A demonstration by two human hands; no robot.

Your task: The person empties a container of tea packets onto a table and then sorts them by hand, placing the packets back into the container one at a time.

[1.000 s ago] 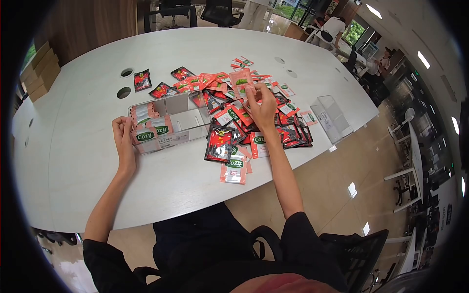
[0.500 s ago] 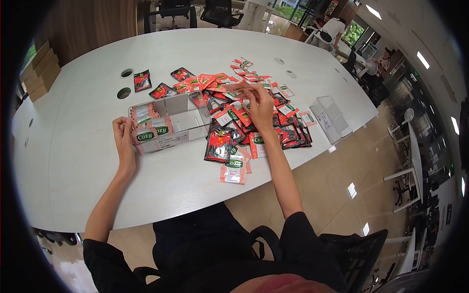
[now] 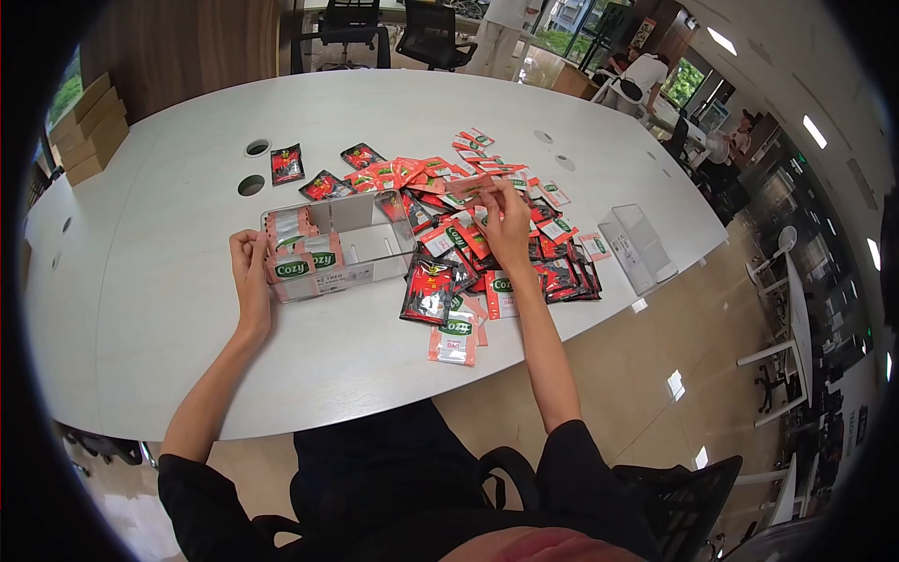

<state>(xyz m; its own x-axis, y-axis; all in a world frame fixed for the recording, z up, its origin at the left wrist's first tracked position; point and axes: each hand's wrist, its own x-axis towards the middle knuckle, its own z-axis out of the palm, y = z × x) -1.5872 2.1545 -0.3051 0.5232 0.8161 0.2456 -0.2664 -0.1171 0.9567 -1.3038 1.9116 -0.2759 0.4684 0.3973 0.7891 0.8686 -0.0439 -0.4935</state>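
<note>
My left hand (image 3: 250,279) is closed round the left end of a clear plastic box (image 3: 379,270) lying on the table. Pink-and-white Cozy sachets (image 3: 298,266) fill the box's left part, while its right part shows bare floor. Over the heap to the right, my right hand (image 3: 508,229) pinches a pink sachet (image 3: 467,186) by its edge; the fingers partly cover it. Beneath and around that hand spread several pink Cozy sachets (image 3: 456,339) and black-and-red sachets (image 3: 429,290), overlapping each other.
A second clear plastic box (image 3: 640,251) sits near the table's right edge. One black-and-red sachet (image 3: 287,164) lies apart beside two round cable holes. Cardboard boxes (image 3: 91,131) are stacked at the far left. Chairs and people are in the background.
The whole view has shifted slightly. My right hand has come a little nearer to me with the pink sachet between its fingers. My left hand keeps its hold on the box.
</note>
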